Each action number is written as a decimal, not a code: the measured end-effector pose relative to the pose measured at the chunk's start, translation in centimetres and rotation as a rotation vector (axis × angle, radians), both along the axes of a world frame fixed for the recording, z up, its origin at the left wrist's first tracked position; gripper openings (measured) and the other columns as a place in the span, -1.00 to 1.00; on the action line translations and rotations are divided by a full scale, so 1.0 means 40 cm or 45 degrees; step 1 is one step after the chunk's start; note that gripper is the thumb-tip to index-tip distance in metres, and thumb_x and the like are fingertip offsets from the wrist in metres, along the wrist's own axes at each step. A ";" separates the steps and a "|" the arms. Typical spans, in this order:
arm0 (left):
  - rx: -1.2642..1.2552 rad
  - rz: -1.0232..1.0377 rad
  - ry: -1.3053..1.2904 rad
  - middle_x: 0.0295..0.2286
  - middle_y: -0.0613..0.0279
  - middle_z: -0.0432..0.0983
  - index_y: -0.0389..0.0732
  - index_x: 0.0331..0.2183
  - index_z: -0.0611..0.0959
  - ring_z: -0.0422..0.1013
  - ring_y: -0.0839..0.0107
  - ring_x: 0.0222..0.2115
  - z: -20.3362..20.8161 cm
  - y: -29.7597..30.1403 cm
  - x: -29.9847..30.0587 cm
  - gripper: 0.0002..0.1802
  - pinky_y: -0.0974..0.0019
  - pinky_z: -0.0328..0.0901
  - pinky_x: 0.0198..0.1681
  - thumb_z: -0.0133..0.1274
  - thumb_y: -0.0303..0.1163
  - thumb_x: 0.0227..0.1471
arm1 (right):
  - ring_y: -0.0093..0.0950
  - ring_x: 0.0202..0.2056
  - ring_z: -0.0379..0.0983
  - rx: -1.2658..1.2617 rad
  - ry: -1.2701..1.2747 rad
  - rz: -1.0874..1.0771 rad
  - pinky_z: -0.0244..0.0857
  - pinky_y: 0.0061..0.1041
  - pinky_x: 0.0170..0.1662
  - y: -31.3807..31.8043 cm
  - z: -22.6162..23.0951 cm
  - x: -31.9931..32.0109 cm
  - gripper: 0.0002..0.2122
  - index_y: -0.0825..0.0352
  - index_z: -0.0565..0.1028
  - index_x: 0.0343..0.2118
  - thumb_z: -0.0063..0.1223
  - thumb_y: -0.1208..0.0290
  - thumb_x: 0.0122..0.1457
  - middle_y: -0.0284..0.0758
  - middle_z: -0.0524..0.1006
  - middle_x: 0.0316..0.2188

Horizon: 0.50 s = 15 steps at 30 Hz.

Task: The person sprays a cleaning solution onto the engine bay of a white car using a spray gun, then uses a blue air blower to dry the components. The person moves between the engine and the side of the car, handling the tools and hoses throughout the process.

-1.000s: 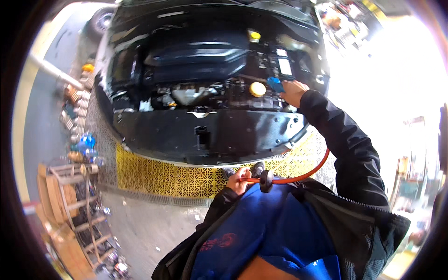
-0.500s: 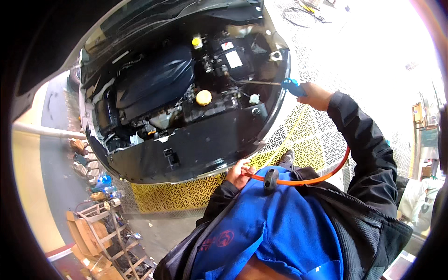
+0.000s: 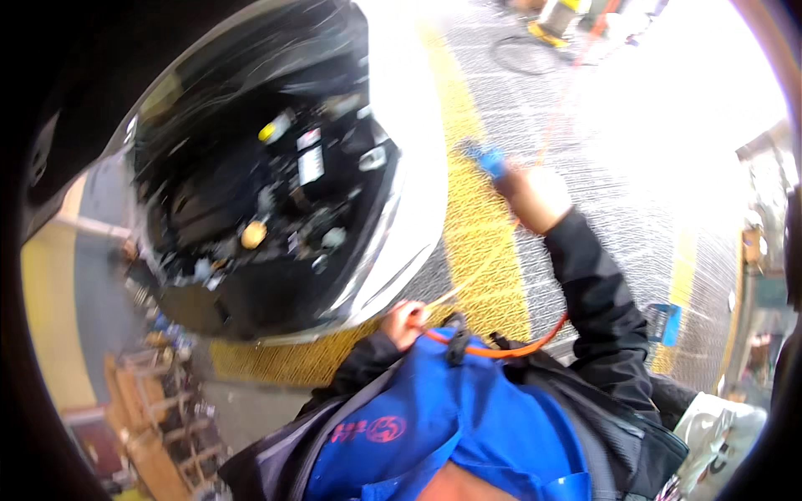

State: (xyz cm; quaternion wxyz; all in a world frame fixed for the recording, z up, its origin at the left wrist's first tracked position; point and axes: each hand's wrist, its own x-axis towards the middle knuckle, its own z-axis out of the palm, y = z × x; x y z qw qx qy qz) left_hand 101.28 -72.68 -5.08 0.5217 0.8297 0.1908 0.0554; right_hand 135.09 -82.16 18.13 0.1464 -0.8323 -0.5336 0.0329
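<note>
Orange hose [image 3: 501, 351] runs from the left hand [image 3: 403, 324], clenched on it at the chest, to the right hand [image 3: 535, 196], gripping a blue nozzle [image 3: 487, 159] held over the yellow floor strip [image 3: 480, 250], clear of the open engine bay [image 3: 267, 200]; the step looks like blowing-out paused; next, the nozzle needs aiming back into the bay.

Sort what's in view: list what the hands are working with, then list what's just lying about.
In hand:
- blue tool, gripped in the right hand
- orange hose, pinched by the left hand near the chest
- open engine bay of the white car, just beside the hands

Lying about:
- wooden racks at lower left
- white bag at lower right
- small blue box on the floor
</note>
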 end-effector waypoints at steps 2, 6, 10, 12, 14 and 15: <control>0.076 0.068 0.116 -0.48 0.05 0.51 -0.21 -0.43 0.63 0.47 0.17 -0.42 0.046 -0.022 0.108 -0.82 0.21 0.34 -0.32 0.10 -0.30 0.05 | -0.11 -0.51 0.50 -0.424 0.241 0.393 0.38 -0.16 -0.42 0.004 0.006 -0.008 -0.79 0.28 0.50 -0.34 -0.04 0.24 0.16 -0.12 0.51 -0.61; 0.237 -0.122 0.013 -0.43 0.08 0.53 -0.20 -0.48 0.66 0.46 0.09 -0.35 0.016 -0.045 0.337 -0.87 0.15 0.36 -0.24 0.22 -0.35 -0.09 | -0.07 -0.47 0.49 -0.280 0.262 0.456 0.36 -0.14 -0.39 -0.045 -0.015 0.166 -0.79 0.31 0.41 -0.32 0.05 0.27 0.11 -0.13 0.47 -0.63; 0.704 -0.873 0.406 -0.42 0.06 0.52 -0.04 -0.44 0.69 0.45 0.09 -0.37 -0.121 -0.048 0.588 -0.83 0.04 0.33 -0.27 0.03 -0.27 -0.05 | -0.14 -0.50 0.46 0.688 0.478 -0.047 0.33 -0.29 -0.42 -0.135 0.041 0.483 -0.78 0.39 0.40 -0.35 0.13 0.34 0.12 -0.18 0.49 -0.56; 0.416 -0.858 0.530 -0.33 -0.01 0.55 -0.06 -0.38 0.71 0.45 0.06 -0.21 -0.215 -0.062 0.746 -0.76 0.03 0.33 -0.12 0.00 -0.29 -0.10 | -0.33 -0.56 0.47 1.058 0.759 -0.336 0.34 -0.37 -0.47 -0.179 0.073 0.627 -0.78 0.40 0.41 -0.34 0.09 0.32 0.17 -0.28 0.49 -0.57; 0.271 -1.009 0.410 -0.31 -0.07 0.54 -0.22 -0.22 0.64 0.43 0.01 -0.17 -0.213 -0.015 0.934 -0.66 0.08 0.31 -0.07 -0.06 -0.32 -0.05 | -0.49 -0.56 0.48 1.298 1.241 -0.531 0.33 -0.44 -0.53 -0.216 0.128 0.764 -0.77 0.38 0.41 -0.34 0.09 0.29 0.19 -0.34 0.48 -0.57; 0.158 -0.793 0.253 -0.27 -0.09 0.53 -0.26 -0.23 0.63 0.43 0.01 -0.17 -0.141 -0.014 1.044 -0.66 0.11 0.31 -0.06 -0.08 -0.31 -0.01 | -0.51 -0.60 0.45 1.394 1.357 -0.599 0.30 -0.50 -0.58 -0.208 0.150 0.824 -0.80 0.34 0.42 -0.35 0.10 0.29 0.18 -0.33 0.47 -0.58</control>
